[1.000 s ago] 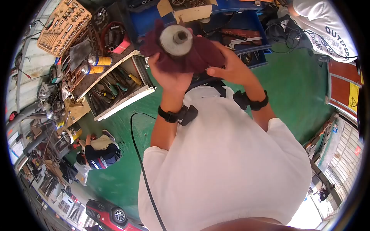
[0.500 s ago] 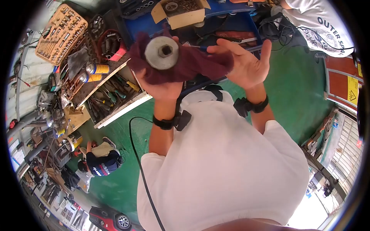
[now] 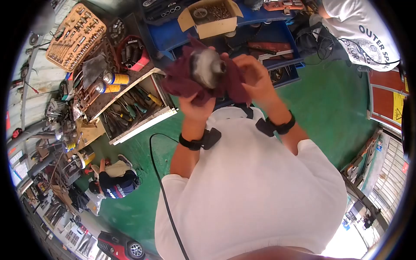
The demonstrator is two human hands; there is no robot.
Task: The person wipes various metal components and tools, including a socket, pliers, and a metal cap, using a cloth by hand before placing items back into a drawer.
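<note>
A round grey metal cap socket (image 3: 207,69) with a raised hub in its middle is held up in front of me, tilted and slightly blurred. A dark maroon rag (image 3: 184,80) is bunched around and behind it. My left hand (image 3: 197,104) is closed from below on the rag and the socket, its fingers largely covered by cloth. On the other side, my right hand (image 3: 256,80) has its fingers bent and closed on the rag's right part, beside the socket.
Behind my hands stands a blue tool cabinet (image 3: 167,39) bearing a cardboard box (image 3: 212,29) of small metal parts. To the left are a socket set case (image 3: 76,37), spray cans (image 3: 116,79) and an open drawer (image 3: 143,125) of screwdrivers. One person (image 3: 364,34) stands right; another (image 3: 117,182) crouches left.
My right hand has gone from spread open to closed on the rag, moving left. The socket has shifted right and turned, so its hub now points right. The view has shifted slightly.
</note>
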